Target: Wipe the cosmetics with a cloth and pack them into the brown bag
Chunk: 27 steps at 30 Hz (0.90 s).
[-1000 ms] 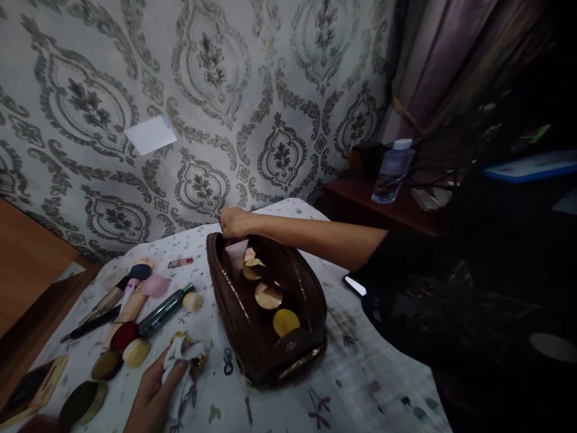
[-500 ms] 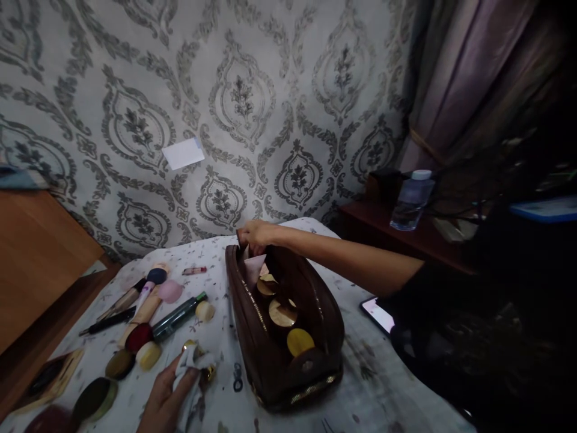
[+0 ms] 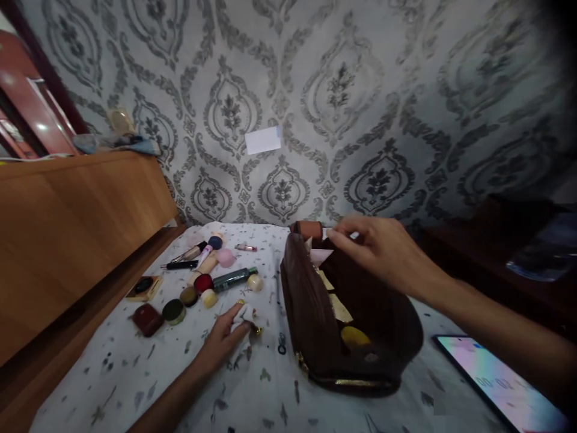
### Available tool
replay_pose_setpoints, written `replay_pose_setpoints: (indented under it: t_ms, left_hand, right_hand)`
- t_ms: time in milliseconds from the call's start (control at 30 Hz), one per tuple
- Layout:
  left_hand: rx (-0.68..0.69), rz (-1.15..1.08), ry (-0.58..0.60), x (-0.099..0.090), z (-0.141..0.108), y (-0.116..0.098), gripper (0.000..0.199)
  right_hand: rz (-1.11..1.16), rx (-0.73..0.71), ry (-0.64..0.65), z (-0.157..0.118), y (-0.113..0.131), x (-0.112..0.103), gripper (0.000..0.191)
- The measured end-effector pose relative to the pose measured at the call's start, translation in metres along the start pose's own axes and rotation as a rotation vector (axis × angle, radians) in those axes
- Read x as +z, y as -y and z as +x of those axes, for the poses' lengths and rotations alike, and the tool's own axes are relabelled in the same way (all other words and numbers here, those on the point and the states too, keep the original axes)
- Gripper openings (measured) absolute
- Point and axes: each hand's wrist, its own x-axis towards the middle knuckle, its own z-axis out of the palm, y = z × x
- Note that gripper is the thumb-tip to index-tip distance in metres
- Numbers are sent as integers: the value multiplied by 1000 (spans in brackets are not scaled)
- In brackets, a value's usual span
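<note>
My left hand [image 3: 225, 331] is closed around a crumpled white cloth [image 3: 243, 314]. A small shiny gold-coloured piece [image 3: 257, 330] sticks out of the cloth; its kind is hidden. Right of it stands a dark brown zip bag [image 3: 311, 319], open at the top. Inside lie a yellow round item [image 3: 355, 337], gold-coloured pieces [image 3: 340, 308] and a pale pink card-like piece [image 3: 320, 257]. My right hand [image 3: 372, 243] hovers over the bag's far end, thumb and forefinger pinched. It is close to a brown strap [image 3: 309, 230]. Anything in that pinch is too blurred to make out.
Left on the patterned sheet lie a green bottle [image 3: 232, 279], a pink sponge [image 3: 226, 258], a dark red case [image 3: 147, 319], a compact [image 3: 144, 288] and several round jars. A lit phone [image 3: 496, 379] lies at right. A wooden board [image 3: 85, 228] borders the left.
My view has swung right and the things appear shifted. My right hand has come away from the strap at the bag's far end. My left hand still grips the cloth.
</note>
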Motion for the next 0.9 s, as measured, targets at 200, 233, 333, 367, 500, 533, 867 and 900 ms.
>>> replay_pose_setpoints:
  t_ms: [200, 233, 333, 367, 500, 533, 867, 900]
  left_hand:
    - [155, 81, 134, -20, -4, -10, 41]
    - [198, 135, 141, -27, -3, -10, 37]
    - [279, 444, 61, -57, 13, -12, 32]
    - [266, 589, 31, -69, 23, -13, 32]
    - [179, 759, -56, -118, 79, -14, 36]
    - [137, 805, -78, -126, 96, -13, 37]
    - [-107, 1004, -81, -144, 187, 22, 41]
    - [-105, 995, -72, -146, 190, 23, 41]
  right_hand:
    - [244, -304, 84, -59, 54, 28, 34]
    - [263, -347, 115, -66, 62, 36, 31]
    - [309, -400, 197, -87, 82, 66, 29]
    - [329, -387, 223, -93, 88, 77, 29]
    - [390, -209, 417, -110, 112, 120, 25]
    - [391, -176, 467, -113, 117, 129, 24]
    - [686, 217, 466, -137, 121, 194, 21]
    - [753, 302, 449, -139, 118, 197, 23]
